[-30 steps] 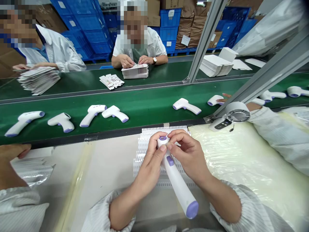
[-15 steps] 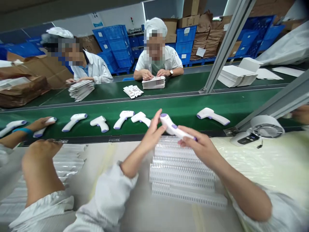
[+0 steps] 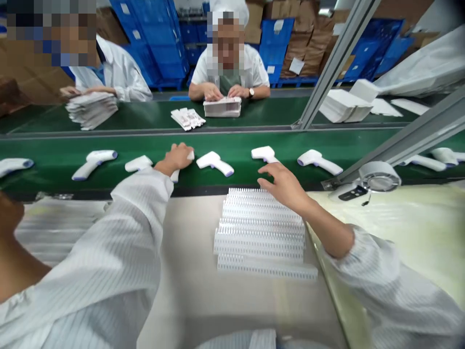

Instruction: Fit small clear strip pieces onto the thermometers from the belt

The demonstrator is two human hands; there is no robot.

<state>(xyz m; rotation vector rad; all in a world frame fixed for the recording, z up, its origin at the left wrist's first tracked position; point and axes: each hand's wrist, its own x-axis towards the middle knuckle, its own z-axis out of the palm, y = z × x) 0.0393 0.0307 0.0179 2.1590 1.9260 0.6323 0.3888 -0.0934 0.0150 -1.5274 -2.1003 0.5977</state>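
Note:
My left hand [image 3: 177, 159] reaches over the green belt, its fingers curled down around a white infrared thermometer [image 3: 175, 176]. The hand covers most of it; only a bit of its head and handle shows. On the right, my right hand [image 3: 282, 184] is open, thumb and fingers apart, at the belt's near edge. Just beyond its fingertips lies another infrared thermometer [image 3: 263, 153], the end of its handle hidden by the hand. Between my hands a third thermometer [image 3: 215, 163] with purple trim lies on the belt.
More thermometers lie along the green belt [image 3: 240, 139]. Ridged white plastic strips [image 3: 261, 245] are on the table before me. A small fan [image 3: 379, 177] stands right, by a metal post [image 3: 334, 63]. Two people work opposite with stacked papers [image 3: 92, 109]. A co-worker's arm [image 3: 18, 252] is at left.
The thermometer I held up in both hands has left them; one now lies by my right hand. My left hand has moved left onto another thermometer. The view has shifted.

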